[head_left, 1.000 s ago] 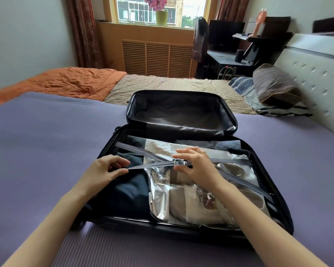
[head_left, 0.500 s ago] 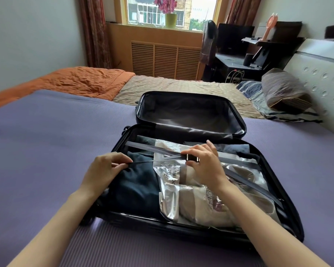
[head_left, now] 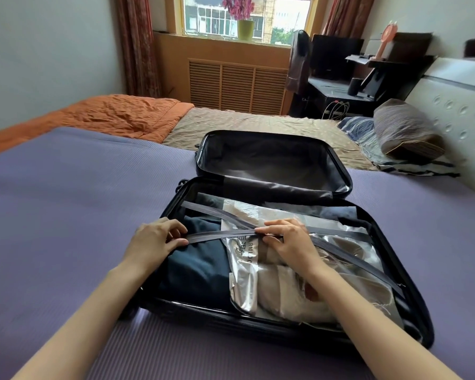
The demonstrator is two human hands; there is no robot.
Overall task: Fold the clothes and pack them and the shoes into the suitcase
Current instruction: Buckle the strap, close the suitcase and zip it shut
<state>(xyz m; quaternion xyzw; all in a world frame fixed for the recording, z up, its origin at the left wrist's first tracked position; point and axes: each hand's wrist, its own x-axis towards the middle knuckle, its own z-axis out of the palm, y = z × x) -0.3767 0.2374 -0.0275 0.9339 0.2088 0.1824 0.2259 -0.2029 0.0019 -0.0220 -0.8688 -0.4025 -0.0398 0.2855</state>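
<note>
The suitcase (head_left: 258,326) lies open on the bed, with its packed half directly under both hands. The folded dark clothes (head_left: 195,270) lie below and beside the left hand (head_left: 154,239). A clear plastic bag (head_left: 242,272) holding beige shoes (head_left: 280,292) lies under the right hand (head_left: 288,239) and its wrist. The bag touches the clothes along its left edge.

A grey strap (head_left: 220,236) runs taut between the two hands across the clothes and the bag. The left hand is closed on it, pinching its outer end between thumb and fingertips. The right hand's fingers are curled down over the strap's other end, at the middle of the case. Whether a buckle lies under them cannot be told. A second strap (head_left: 209,212) comes in from the far left corner and runs in under the right hand. Another length, the diagonal strap (head_left: 354,266), leaves the right hand toward the near right corner.

Beyond both hands the lid half (head_left: 272,163) lies open, showing dark lining. The case rests on a purple bed cover (head_left: 66,215) that extends left of the left hand. Further off, past the left hand, lies an orange quilt (head_left: 126,116). Well right of the right hand a striped pillow (head_left: 406,130) lies against a white headboard (head_left: 464,111).
</note>
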